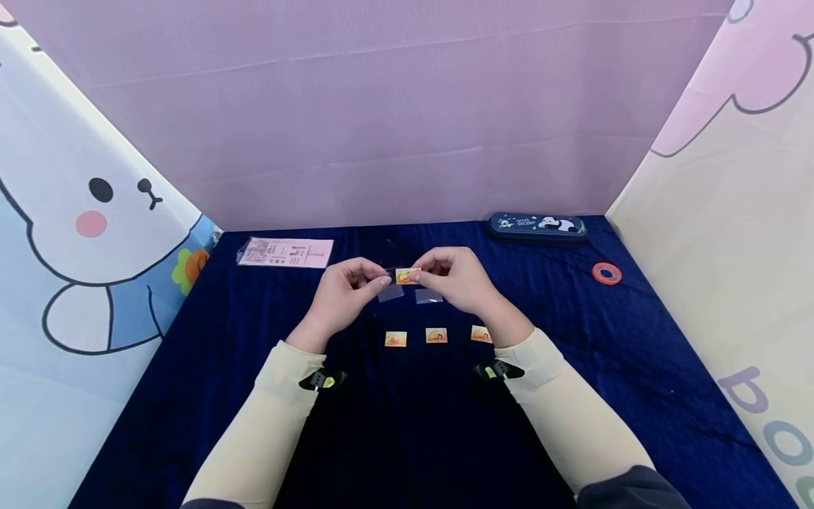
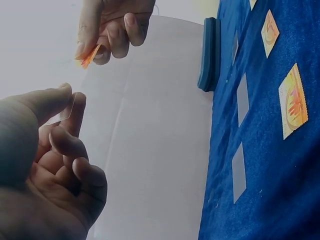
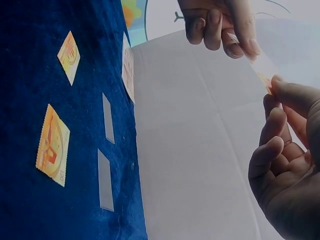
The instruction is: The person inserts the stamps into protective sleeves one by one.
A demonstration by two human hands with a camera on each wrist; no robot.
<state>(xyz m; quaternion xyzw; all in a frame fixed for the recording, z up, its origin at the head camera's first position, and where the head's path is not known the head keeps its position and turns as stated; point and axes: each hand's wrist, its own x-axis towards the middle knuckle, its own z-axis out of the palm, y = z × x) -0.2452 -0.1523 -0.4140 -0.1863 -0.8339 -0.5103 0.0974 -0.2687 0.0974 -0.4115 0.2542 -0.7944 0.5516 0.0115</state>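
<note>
My left hand (image 1: 346,293) pinches a small clear plastic sleeve (image 2: 67,111) between thumb and forefinger. A yellow-orange postage stamp (image 1: 404,276) with toothed edges is pinched by my right hand (image 1: 459,281), its edge right at the sleeve in the right wrist view. Both hands are raised over the dark blue cloth, close together. Below them lie two more clear sleeves, a left sleeve (image 1: 391,293) and a right sleeve (image 1: 429,295). Nearer to me is a row of three stamps: a left stamp (image 1: 396,339), a middle stamp (image 1: 436,336) and a right stamp (image 1: 481,334), partly covered by my right wrist.
A pink printed packet (image 1: 286,252) lies at the back left of the blue cloth (image 1: 407,438). At the back right is a navy pencil case (image 1: 538,227) with a panda on it, and an orange-red ring (image 1: 607,273) lies in front of it. Fabric walls enclose three sides.
</note>
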